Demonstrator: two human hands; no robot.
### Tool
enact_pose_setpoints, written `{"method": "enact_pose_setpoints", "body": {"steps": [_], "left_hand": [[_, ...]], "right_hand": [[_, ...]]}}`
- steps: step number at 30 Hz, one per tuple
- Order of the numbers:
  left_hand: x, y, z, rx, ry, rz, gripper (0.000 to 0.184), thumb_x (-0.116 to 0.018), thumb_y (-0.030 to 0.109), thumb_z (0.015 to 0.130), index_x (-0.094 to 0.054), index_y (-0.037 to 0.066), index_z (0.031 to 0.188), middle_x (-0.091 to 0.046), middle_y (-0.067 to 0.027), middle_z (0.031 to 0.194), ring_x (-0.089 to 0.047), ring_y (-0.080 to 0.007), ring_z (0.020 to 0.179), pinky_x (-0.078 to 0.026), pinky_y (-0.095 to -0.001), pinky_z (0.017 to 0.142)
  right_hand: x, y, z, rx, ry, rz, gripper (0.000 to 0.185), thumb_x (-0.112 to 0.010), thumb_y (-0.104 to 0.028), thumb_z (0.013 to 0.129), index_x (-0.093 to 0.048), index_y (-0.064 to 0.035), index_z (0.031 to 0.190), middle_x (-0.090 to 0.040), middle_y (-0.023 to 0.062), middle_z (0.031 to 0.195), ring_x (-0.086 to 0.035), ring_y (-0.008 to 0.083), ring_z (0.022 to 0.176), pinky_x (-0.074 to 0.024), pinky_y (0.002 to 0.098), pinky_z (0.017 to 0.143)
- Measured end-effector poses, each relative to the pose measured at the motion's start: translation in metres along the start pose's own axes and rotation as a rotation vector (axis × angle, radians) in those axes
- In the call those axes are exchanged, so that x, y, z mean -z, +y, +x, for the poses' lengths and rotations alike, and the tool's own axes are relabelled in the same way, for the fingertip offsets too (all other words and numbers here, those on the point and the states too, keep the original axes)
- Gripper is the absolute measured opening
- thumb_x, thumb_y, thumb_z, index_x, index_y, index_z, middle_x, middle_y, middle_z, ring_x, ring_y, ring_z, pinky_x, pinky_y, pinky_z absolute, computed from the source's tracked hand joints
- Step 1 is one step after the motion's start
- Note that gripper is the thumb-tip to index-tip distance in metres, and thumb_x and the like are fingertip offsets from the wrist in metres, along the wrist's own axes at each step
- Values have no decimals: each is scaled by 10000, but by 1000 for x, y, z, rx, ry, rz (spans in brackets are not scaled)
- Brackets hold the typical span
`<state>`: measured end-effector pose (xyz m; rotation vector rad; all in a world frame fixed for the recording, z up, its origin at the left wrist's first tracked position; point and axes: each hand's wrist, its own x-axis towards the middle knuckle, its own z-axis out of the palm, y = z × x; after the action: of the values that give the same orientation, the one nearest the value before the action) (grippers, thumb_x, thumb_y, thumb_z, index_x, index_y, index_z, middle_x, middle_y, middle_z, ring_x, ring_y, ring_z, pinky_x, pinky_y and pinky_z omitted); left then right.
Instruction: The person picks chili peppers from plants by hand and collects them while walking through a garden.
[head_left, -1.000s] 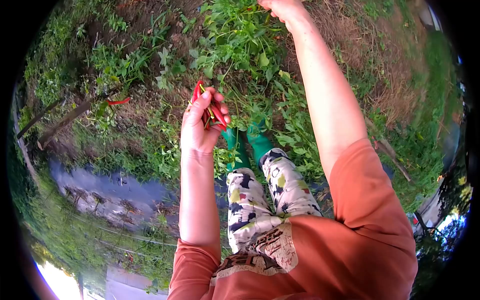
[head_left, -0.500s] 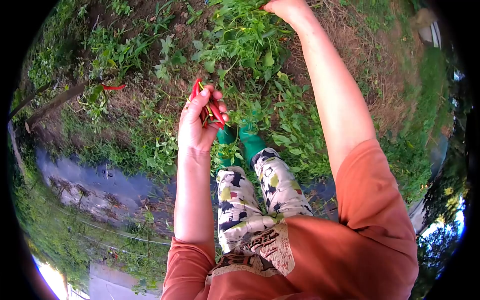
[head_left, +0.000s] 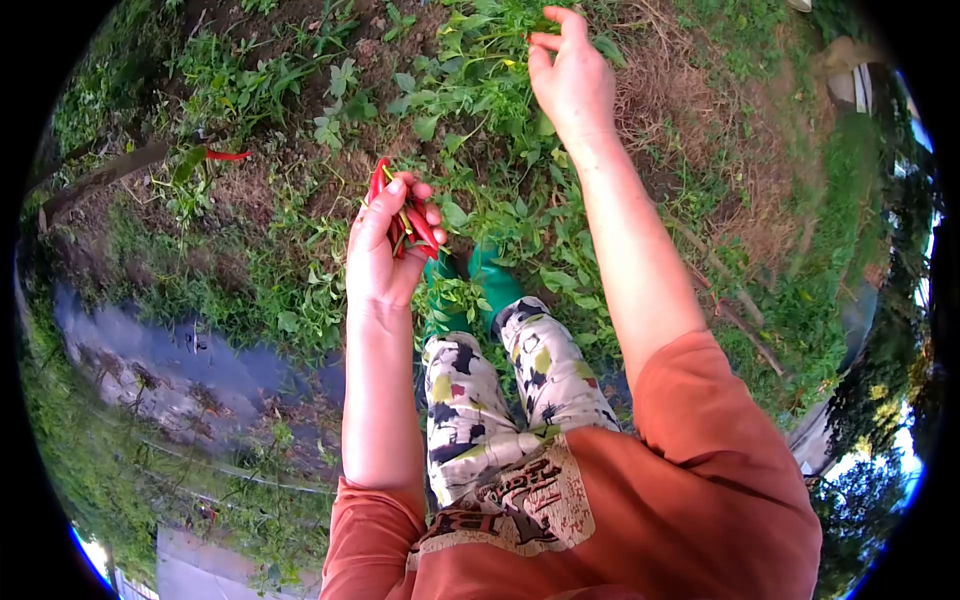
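Observation:
Several red chili peppers (head_left: 422,226) with green stems lie in my left hand (head_left: 385,235), whose fingers are wrapped round them, left of centre. My right hand (head_left: 577,80) is at the top, over the right edge of a leafy green pepper plant (head_left: 490,75). Its index finger and thumb are apart, and a small red tip shows by the fingers, too small to tell whether it is touched. Another red pepper (head_left: 228,155) hangs at the left, away from both hands.
Green boots (head_left: 493,285) stand among low plants below my hands. A wooden stick (head_left: 105,180) slants at the left. Dark plastic sheeting (head_left: 220,365) covers ground at the lower left. Dry straw (head_left: 665,90) lies right of the plant.
My right hand has come down from the top edge into fuller view, its fingers now spread. My left hand keeps the peppers and has shifted slightly left in the view.

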<state>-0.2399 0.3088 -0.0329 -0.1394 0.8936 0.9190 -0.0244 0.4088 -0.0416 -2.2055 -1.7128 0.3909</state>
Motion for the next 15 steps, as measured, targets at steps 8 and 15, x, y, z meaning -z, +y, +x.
{"method": "enact_pose_setpoints", "body": {"steps": [8,15], "left_hand": [[10,6,-12,-35,31,-54,167,-572,174,831,-552,55,947,-592,-81,818,-564,-192,639,-492,-320,511],[17,7,-21,-49,37,-35,170,-541,193,852,-550,80,979,-578,-59,868,-536,-191,708,-476,-322,548]], "right_hand": [[-42,-13,-5,-494,3,852,273,-473,-79,852,-412,47,1086,-491,218,1151,-612,249,768,-512,326,661],[-37,3,27,-1195,198,2026,280,-355,-176,926,-393,28,1115,-497,193,1039,-569,279,892,-488,366,699]]}}
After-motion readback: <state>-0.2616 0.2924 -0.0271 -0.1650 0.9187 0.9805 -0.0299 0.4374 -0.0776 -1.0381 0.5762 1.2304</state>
